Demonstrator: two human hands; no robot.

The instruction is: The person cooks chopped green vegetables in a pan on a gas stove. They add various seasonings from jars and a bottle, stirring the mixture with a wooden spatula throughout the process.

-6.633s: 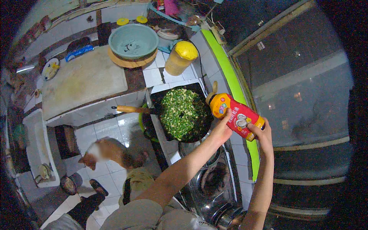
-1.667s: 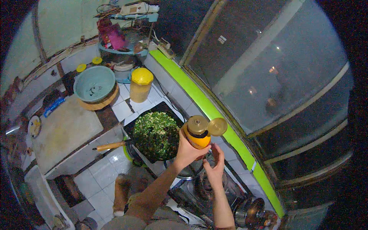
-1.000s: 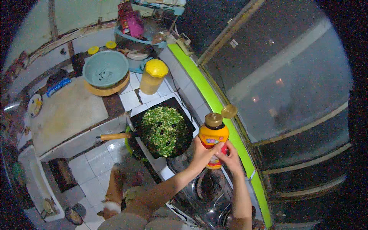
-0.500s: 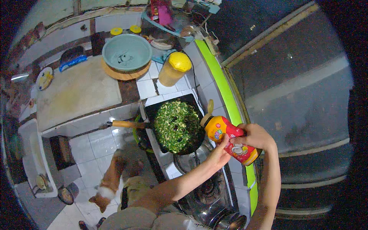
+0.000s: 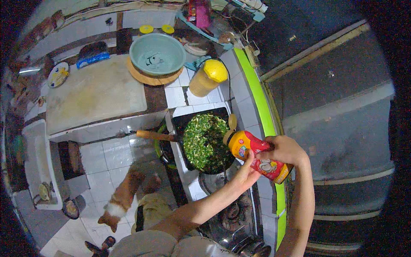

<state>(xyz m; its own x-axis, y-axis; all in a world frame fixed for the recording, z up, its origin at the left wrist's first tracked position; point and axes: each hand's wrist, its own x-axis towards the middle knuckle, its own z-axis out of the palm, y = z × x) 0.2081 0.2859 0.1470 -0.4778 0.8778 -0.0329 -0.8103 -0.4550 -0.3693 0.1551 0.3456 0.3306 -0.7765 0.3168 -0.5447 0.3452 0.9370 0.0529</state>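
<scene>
Both my hands hold a red and yellow squeeze sauce bottle (image 5: 257, 155), tipped with its neck down to the left and its flip cap open. My left hand (image 5: 249, 171) supports it from below near the middle. Wrapped over its upper side is my right hand (image 5: 284, 150). The bottle's mouth hangs at the right edge of a dark frying pan (image 5: 227, 166), filled with chopped green vegetables (image 5: 201, 141) mixed with pale bits. Dark patches show among the greens on the right. A wooden pan handle (image 5: 156, 135) points left. I cannot make out any sauce flowing.
Behind the pan stand a yellow-lidded jar (image 5: 207, 79) and a pale blue basin (image 5: 157, 53) on a round wooden board. A large cutting board (image 5: 96, 94) lies left. Stove burners (image 5: 233, 210) sit nearer me. A brown and white dog (image 5: 122, 199) is on the tiled floor.
The view has shifted, moving the counter and pan rightward in it. The bottle's mouth is a little farther over the pan. More dark area shows at the right of the greens.
</scene>
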